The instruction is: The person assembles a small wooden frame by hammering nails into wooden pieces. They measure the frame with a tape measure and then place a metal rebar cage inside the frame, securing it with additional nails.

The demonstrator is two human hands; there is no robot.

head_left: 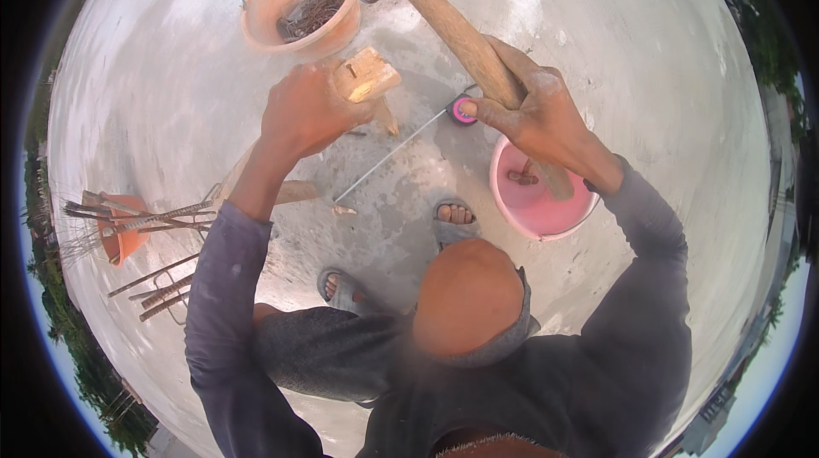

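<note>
My left hand is closed around a pale piece of wood, its cut end raised above the fist. A small dark nail shows in that end. Just below it, a narrower wooden tip sticks out; whether the two are joined I cannot tell. In my right hand is a hammer, gripped partway along its wooden handle. The dark metal head is up and to the left, above and apart from the wood. The handle's lower end hangs over a pink bowl.
An orange bucket with nails stands ahead. A pink-and-black tape measure lies on the concrete floor, its blade drawn out. At the left are metal rods, a small orange container and a wooden board. My sandalled feet are below.
</note>
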